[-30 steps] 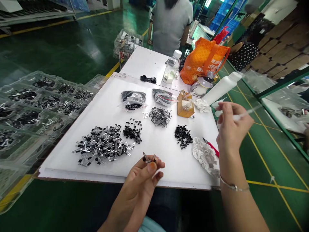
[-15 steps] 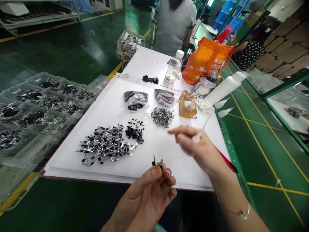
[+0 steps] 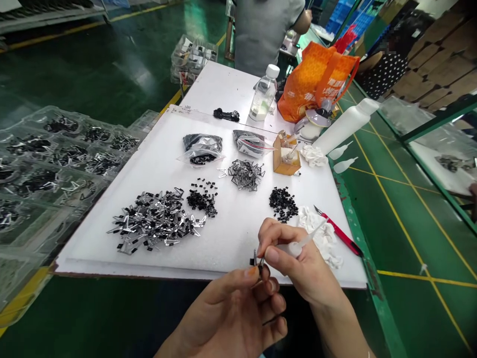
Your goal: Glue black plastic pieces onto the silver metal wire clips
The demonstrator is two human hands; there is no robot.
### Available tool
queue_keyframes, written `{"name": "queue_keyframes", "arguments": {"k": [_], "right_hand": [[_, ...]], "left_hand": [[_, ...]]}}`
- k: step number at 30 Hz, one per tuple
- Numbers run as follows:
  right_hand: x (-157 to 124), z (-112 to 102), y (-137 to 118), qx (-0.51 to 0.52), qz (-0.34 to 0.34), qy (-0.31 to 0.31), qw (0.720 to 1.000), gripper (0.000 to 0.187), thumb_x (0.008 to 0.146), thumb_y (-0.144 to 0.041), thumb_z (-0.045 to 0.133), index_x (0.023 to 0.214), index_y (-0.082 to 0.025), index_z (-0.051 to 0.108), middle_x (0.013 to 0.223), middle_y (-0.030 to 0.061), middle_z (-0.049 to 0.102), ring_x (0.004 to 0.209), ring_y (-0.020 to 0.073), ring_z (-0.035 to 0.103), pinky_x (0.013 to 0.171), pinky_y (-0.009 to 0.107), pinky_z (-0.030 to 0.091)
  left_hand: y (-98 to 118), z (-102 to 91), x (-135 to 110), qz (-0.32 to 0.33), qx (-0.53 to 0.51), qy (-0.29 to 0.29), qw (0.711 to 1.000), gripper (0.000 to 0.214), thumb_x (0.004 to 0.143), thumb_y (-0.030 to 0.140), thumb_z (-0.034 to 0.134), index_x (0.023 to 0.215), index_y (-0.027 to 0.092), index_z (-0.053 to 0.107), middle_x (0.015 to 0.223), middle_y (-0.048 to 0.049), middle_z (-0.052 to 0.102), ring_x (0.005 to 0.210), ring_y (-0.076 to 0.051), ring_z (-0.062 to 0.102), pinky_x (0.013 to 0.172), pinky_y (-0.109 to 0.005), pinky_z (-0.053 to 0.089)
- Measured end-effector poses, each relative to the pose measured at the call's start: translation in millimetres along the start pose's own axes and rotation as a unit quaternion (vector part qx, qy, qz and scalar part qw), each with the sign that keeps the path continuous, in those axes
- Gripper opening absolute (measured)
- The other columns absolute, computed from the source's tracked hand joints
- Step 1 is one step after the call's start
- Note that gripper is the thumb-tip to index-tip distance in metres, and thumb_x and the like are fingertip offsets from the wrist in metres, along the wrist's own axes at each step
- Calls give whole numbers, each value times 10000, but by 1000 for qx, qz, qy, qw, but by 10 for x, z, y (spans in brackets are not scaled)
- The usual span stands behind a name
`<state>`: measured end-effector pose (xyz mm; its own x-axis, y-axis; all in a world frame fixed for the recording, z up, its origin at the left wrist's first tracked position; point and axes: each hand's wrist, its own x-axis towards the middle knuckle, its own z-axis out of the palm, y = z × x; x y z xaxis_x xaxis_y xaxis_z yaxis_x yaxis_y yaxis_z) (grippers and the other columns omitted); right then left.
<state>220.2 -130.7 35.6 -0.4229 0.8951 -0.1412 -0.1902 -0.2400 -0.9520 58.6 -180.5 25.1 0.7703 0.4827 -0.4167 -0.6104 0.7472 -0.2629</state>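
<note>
My left hand is at the table's front edge, its fingertips pinching a small metal-and-black part. My right hand holds a white plastic needle-tip applicator close to that part, and the fingers partly hide the part. Beyond my hands, on a white foam board, lie a large pile of metal-and-black pieces, a smaller metal pile and loose black pieces. A crumpled white cloth lies just beyond my right hand.
A red-handled craft knife lies near the board's right edge. Clear trays of parts stand to the left. Further back are zip bags, a water bottle, an orange bag and a seated co-worker.
My right hand has moved down and left from the right of the board, bringing the applicator up to the part in my left hand. My left hand has shifted slightly right.
</note>
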Motion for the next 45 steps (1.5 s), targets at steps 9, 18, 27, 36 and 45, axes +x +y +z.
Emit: {"name": "queue_keyframes", "arguments": {"k": [9, 18, 27, 36, 45], "right_hand": [[-132, 8, 15, -41, -49, 41, 997, 53, 930, -330, 769, 929, -301, 814, 853, -9, 642, 688, 104, 604, 612, 229, 488], [-322, 52, 94, -146, -93, 114, 978, 71, 969, -369, 725, 935, -338, 780, 836, -40, 593, 714, 96, 544, 633, 221, 426], [-336, 107, 222, -70, -78, 151, 983, 158, 1009, -381, 656, 895, -279, 697, 837, -41, 525, 703, 111, 477, 636, 273, 360], [-380, 79, 270, 18, -43, 93, 995, 159, 981, -440, 685, 1035, -323, 779, 904, -17, 585, 748, 133, 516, 691, 294, 381], [-369, 116, 312, 68, -27, 92, 993, 118, 944, -392, 741, 940, -281, 783, 896, -1, 661, 780, 140, 587, 713, 266, 441]], "left_hand": [[-5, 66, -9, 236, 304, 99, 918, 217, 735, 351, 942, 824, 214, 799, 826, 18, 726, 837, -131, 647, 829, -234, 515], [-59, 6, -118, 549, 676, 171, 461, 243, 874, 150, 737, 962, 377, 731, 887, 75, 716, 869, -142, 689, 758, -235, 550], [-34, 36, -167, 548, 736, 120, 379, 394, 956, 162, 683, 1302, 336, 613, 1092, 38, 740, 990, -142, 697, 875, -255, 543], [-23, 49, -137, 582, 720, 101, 363, 444, 946, 36, 637, 1270, 340, 643, 1030, 90, 772, 879, -117, 723, 1070, -307, 456], [-11, 20, -147, 579, 731, 106, 346, 433, 911, 33, 681, 1237, 316, 650, 972, 96, 762, 819, -112, 716, 1115, -329, 416]]}}
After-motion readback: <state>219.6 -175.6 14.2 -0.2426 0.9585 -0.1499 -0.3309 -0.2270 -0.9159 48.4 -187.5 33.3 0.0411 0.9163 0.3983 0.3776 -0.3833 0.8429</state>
